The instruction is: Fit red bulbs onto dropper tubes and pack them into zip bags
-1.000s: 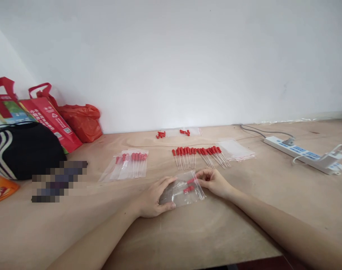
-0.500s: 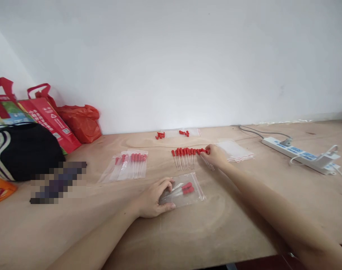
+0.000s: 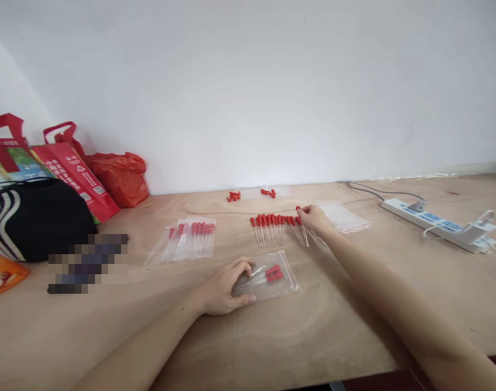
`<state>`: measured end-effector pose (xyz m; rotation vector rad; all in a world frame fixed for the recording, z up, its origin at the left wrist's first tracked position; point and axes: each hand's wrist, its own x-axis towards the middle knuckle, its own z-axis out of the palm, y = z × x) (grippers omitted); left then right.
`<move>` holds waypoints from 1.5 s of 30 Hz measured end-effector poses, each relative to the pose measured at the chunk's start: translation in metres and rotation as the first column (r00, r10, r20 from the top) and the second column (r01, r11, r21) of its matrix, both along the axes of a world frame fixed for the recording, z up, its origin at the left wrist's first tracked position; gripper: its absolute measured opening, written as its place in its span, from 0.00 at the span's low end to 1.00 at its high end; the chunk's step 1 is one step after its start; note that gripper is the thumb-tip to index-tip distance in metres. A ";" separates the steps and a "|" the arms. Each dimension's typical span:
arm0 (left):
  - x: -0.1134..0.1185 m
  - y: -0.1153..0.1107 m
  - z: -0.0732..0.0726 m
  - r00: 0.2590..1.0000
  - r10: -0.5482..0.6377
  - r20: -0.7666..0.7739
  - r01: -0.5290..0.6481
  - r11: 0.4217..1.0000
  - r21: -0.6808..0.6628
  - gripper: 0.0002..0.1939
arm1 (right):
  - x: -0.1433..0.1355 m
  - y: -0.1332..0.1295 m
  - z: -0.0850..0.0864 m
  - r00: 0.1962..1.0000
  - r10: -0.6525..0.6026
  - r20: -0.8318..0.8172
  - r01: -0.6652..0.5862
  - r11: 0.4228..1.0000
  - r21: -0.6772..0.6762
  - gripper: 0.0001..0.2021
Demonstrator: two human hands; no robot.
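My left hand [image 3: 229,285] curls at the near-left edge of a clear zip-lock bag [image 3: 287,277], fingers and thumb holding it against the table. Inside that bag lie a few glass droppers with red rubber bulbs [image 3: 274,273]. Farther right, my right hand [image 3: 314,218] is closed in a pinch on the red bulb of a dropper [image 3: 298,208], lifted slightly at the right end of a row. The other droppers of this row [image 3: 268,228] lie side by side, bulbs away from me and glass tips toward me.
Bagged droppers [image 3: 194,239] overlap at the left. Flat zip-lock bags [image 3: 343,217] are stacked beyond my right wrist. Loose red bulbs [image 3: 233,196] lie near the wall. A power strip [image 3: 435,222] with cables sits at right; shopping bags [image 3: 76,174] and a black bag [image 3: 44,217] stand at left.
My right hand has shifted slightly, raising the red bulb of one dropper above the row's right end. My left hand stays on the bag.
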<state>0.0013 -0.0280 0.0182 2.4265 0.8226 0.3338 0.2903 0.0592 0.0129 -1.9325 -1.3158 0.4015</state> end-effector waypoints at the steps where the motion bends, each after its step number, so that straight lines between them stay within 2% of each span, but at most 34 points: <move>1: 0.000 0.000 0.000 1.000 0.000 -0.003 0.000 1.000 0.000 0.13 | 0.002 -0.005 0.002 0.999 0.002 -0.036 -0.001 0.999 0.035 0.11; 4: 0.000 0.000 0.001 1.000 -0.005 -0.010 0.005 1.000 0.003 0.13 | 0.005 -0.027 0.000 0.957 0.076 -0.279 -0.019 0.979 0.202 0.18; 7: 0.001 -0.001 0.001 1.000 -0.005 -0.004 0.005 1.000 0.008 0.13 | 0.002 -0.054 -0.010 0.819 0.204 -0.537 -0.020 0.945 0.328 0.21; 10: 0.001 -0.001 0.000 1.000 0.002 -0.007 -0.002 1.000 0.007 0.13 | -0.008 -0.073 -0.023 0.685 0.197 -0.702 0.033 0.953 0.300 0.16; 14: 0.001 -0.001 -0.001 1.000 0.010 -0.006 -0.010 1.000 0.017 0.14 | -0.023 -0.078 -0.031 0.511 0.144 -0.847 0.103 0.969 0.227 0.11; 18: 0.002 -0.001 0.000 1.000 0.016 -0.020 -0.015 1.000 0.013 0.16 | -0.037 -0.081 -0.030 0.410 0.135 -0.902 0.076 0.980 0.182 0.11; 20: 0.002 -0.001 0.001 0.999 0.024 -0.035 -0.024 1.000 0.003 0.19 | -0.043 -0.085 -0.029 0.419 0.177 -0.891 -0.001 0.981 0.195 0.12; 23: 0.003 -0.001 0.001 0.999 0.024 -0.042 -0.025 1.000 -0.016 0.22 | -0.050 -0.092 -0.028 0.480 0.285 -0.830 -0.193 0.957 0.218 0.14; 26: 0.003 -0.001 0.000 1.000 0.014 -0.021 -0.015 1.000 -0.025 0.22 | -0.053 -0.096 -0.032 0.602 0.348 -0.718 -0.357 0.922 0.148 0.14; 28: 0.003 -0.001 -0.001 1.000 0.015 -0.015 -0.015 1.000 -0.021 0.22 | -0.054 -0.095 -0.036 0.705 0.383 -0.597 -0.391 0.912 0.124 0.14; 30: 0.003 -0.001 -0.001 1.000 0.020 -0.019 -0.020 1.000 -0.014 0.22 | -0.056 -0.094 -0.040 0.779 0.428 -0.458 -0.395 0.902 0.171 0.12; 32: 0.004 -0.001 0.001 1.000 0.021 -0.022 -0.021 1.000 -0.003 0.22 | -0.057 -0.092 -0.042 0.799 0.503 -0.330 -0.451 0.864 0.223 0.11; 35: 0.004 -0.001 0.002 0.999 0.008 -0.033 -0.007 1.000 0.011 0.22 | -0.049 -0.084 -0.037 0.788 0.585 -0.195 -0.556 0.810 0.185 0.12; 37: 0.004 0.000 0.002 0.999 -0.001 -0.040 0.002 1.000 0.016 0.22 | -0.034 -0.074 -0.027 0.864 0.497 -0.074 -0.486 0.864 0.133 0.11; 39: 0.003 0.000 0.001 0.999 -0.003 -0.040 0.004 1.000 0.018 0.21 | -0.013 -0.059 -0.016 0.955 0.258 0.150 -0.278 0.952 0.132 0.09; 40: 0.002 0.000 0.000 0.999 -0.003 -0.037 0.004 1.000 0.019 0.21 | -0.002 -0.050 -0.011 0.965 0.129 0.228 -0.158 0.981 0.114 0.09; 42: 0.002 0.001 0.000 1.000 -0.003 -0.028 0.004 1.000 0.021 0.22 | 0.016 -0.034 -0.004 0.944 -0.045 0.326 0.032 0.998 0.046 0.12; 45: 0.002 0.001 -0.001 1.000 -0.012 -0.018 0.012 1.000 0.024 0.22 | 0.028 -0.016 -0.001 0.908 -0.115 0.404 0.150 0.987 -0.056 0.15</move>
